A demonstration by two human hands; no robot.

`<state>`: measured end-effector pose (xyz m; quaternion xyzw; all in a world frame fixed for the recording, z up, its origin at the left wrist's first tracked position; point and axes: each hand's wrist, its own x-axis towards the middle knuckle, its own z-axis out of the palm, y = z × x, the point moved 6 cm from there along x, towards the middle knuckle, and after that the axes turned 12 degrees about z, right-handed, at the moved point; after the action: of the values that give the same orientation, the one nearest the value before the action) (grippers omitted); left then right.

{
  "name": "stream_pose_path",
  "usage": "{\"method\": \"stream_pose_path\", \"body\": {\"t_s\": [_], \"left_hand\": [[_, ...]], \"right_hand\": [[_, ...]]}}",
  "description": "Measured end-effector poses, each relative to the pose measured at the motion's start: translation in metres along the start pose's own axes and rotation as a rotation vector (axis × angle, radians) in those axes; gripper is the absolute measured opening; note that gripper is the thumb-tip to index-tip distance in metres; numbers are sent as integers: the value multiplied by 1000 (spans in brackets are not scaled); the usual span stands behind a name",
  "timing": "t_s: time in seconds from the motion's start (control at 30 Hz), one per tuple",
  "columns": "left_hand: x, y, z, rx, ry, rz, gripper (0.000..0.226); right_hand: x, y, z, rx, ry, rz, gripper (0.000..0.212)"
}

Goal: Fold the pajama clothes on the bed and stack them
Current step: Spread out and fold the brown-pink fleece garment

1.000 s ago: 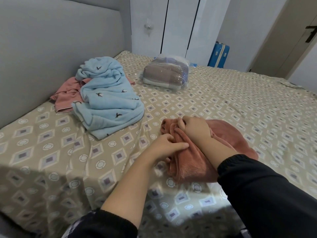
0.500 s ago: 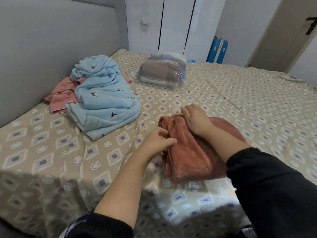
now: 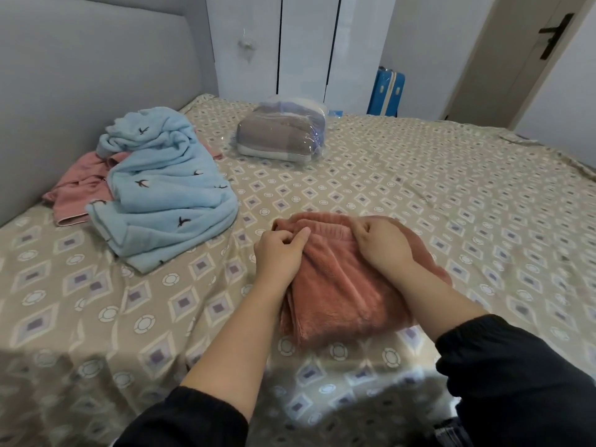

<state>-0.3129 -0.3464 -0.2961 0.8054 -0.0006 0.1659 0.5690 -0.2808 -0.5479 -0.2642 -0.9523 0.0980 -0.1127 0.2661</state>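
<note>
Rust pajama piece [image 3: 338, 285]: folded into a thick bundle, it lies on the bed [image 3: 451, 204] in the near middle, its far edge bunched up
Left hand [image 3: 280, 253]: at the far left corner of the rust pajama piece, fingers curled against the thumb and pinching the plush cloth
Right hand [image 3: 383, 243]: on the far edge, to the right of the left hand, fingers bent down into the cloth and gripping it; the forearm crosses over the bundle
Two hands: near each other, not touching
Sleeves [image 3: 516, 382]: black, pushed back from both forearms
Blue pajama [image 3: 167, 195]: a loose, unfolded heap with small dark bird figures, to the left and farther, well apart from the rust piece
Pink garment [image 3: 77, 195]: partly under the blue pajama, at its left side, near the grey headboard [image 3: 80, 75]
Wrapped bundle [image 3: 280, 137]: grey cloth in clear plastic, on the far part of the bed
Behind the bed: white wardrobe [image 3: 303, 43], blue suitcase [image 3: 387, 93] standing beside it, a door [image 3: 532, 53] at the far right
</note>
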Motion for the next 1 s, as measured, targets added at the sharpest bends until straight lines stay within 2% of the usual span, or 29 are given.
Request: {"method": "stream_pose_path", "body": {"t_s": [0.1, 0.13, 0.23, 0.3, 0.37, 0.43, 0.5, 0.57, 0.67, 0.7, 0.77, 0.83, 0.87, 0.9, 0.93, 1.0], "left_hand": [[3, -10, 4, -151, -27, -122, 51], [4, -13, 5, -183, -34, -150, 49], [7, -21, 5, -158, -55, -185, 50], [7, -20, 5, -93, -85, -167, 53], [8, -6, -3, 171, -53, -14, 52], [5, 30, -11, 574, 78, 288, 34], [-8, 70, -12, 669, 162, 560, 15], [-20, 83, -1, 587, -8, 647, 14], [-45, 51, 30, 800, -468, 552, 46], [-51, 39, 34, 850, -545, 521, 55], [-55, 27, 35, 830, -558, 507, 65], [-53, 22, 34, 791, -519, 529, 69], [-52, 20, 34, 785, -509, 537, 70], [-51, 18, 33, 783, -500, 543, 71], [-50, 15, 32, 788, -494, 544, 72], [-49, 7, 34, 807, -509, 526, 74]], "right_hand": [[6, 5, -5, 79, 127, 30, 56], [11, 7, -4, 136, 103, 53, 59], [26, 15, 8, 259, -136, 170, 64], [30, 16, 14, 244, -164, 197, 65], [28, 11, 17, 169, -88, 153, 63], [24, 8, 21, 84, -18, 123, 60], [21, 7, 22, 43, 18, 126, 57], [20, 6, 20, 6, 14, 127, 55], [14, 3, 15, -10, -19, 156, 51], [11, 1, 10, -2, -3, 165, 48], [-1, -8, -9, 16, 152, 64, 35], [-32, -26, -31, 70, 370, -245, 26], [-50, -31, -36, 78, 408, -408, 28], [-63, -32, -32, 29, 363, -543, 33], [-71, -28, -21, -77, 243, -611, 40], [-67, -3, 4, -325, -58, -508, 52]]}}
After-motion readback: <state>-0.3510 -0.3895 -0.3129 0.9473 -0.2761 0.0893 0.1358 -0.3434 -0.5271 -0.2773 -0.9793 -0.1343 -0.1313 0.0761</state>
